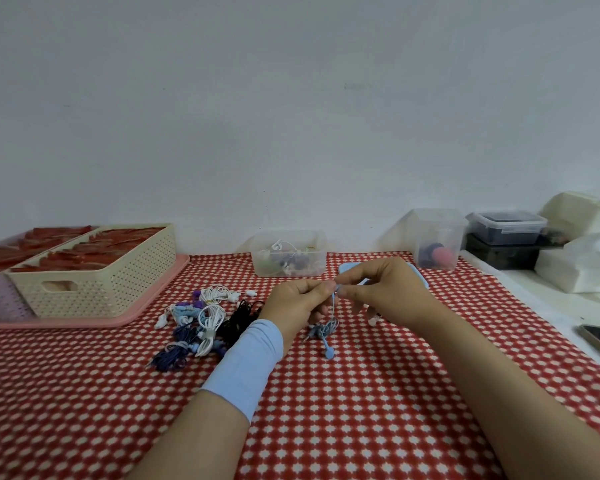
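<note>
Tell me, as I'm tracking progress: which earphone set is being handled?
The light-blue earphones, cord pinched by the left hand and right hand above the tablecloth; the white, black and purple sets lie piled to their left.

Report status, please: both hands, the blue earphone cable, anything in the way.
Both pinching top of blue earphone cable: left hand, right hand. Lower end reaches tablecloth. Earphone pile lies apart, on the left.
</note>
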Available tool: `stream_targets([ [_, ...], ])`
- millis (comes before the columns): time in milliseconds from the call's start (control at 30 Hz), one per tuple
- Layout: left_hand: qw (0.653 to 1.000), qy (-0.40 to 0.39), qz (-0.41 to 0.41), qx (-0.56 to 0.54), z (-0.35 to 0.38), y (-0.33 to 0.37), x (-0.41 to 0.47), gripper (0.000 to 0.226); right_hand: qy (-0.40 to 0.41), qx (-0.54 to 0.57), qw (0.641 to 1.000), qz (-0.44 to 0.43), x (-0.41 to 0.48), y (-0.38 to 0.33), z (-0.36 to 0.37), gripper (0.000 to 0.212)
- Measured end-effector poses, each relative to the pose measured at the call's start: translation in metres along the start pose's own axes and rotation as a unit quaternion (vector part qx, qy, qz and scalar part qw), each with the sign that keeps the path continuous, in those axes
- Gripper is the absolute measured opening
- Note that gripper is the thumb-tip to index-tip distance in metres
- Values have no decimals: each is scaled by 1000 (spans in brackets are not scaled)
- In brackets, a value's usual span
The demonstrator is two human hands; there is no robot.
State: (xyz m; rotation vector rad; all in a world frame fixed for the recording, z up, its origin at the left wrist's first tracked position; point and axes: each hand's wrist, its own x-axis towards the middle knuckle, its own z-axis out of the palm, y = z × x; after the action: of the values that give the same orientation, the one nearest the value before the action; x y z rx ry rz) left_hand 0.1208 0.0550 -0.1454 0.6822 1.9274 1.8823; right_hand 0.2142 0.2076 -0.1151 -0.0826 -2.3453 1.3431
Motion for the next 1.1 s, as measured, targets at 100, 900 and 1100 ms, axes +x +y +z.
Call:
stream_targets([
  [100,1000,3,2,5,1,0,-1,15,0,-6,1000,-5,0,0,0,9],
  [900,988,-9,104,112,-2,14,-12,8,-115,174,965,161,-3,-1,-13,20],
  [1100,992,-19,91,88,0,14,-10,10,-132,203,956,167,-2,0,-17,27],
])
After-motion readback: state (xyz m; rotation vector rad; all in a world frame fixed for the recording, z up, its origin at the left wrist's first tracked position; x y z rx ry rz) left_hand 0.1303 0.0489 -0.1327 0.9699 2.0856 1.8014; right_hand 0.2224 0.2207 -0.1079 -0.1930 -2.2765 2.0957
